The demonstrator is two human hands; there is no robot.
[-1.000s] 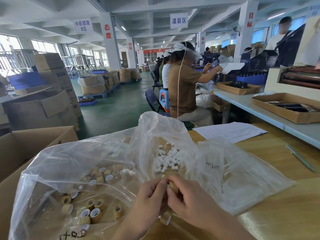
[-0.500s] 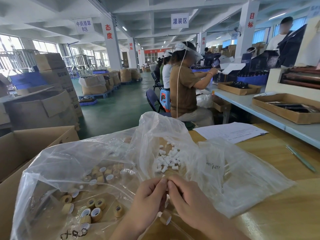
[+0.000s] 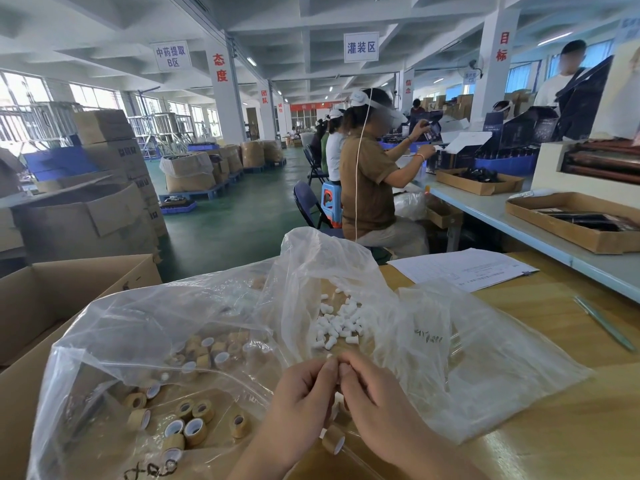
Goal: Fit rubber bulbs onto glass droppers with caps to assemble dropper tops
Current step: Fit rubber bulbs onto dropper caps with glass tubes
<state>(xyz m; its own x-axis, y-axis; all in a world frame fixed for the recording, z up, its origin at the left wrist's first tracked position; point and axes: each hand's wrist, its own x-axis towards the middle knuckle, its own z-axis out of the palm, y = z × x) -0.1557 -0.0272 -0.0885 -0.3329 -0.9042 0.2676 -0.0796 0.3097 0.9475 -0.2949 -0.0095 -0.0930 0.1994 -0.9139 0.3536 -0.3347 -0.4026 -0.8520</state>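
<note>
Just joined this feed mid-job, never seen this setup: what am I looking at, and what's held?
No machine: a person's two bare hands, filmed by one head-worn camera looking forward and down. The left hand and right hand meet, together pinching a small white bulb. A tan cap shows just below; whether it is held I cannot tell. Before them: a clear plastic bag of tan caps, a pile of white bulbs; on the wooden table, a paper sheet and a pen.

Green floor (image 3: 242, 216), white pillars (image 3: 225, 95), left windows (image 3: 20, 98), stacked cartons (image 3: 114, 147).
</note>
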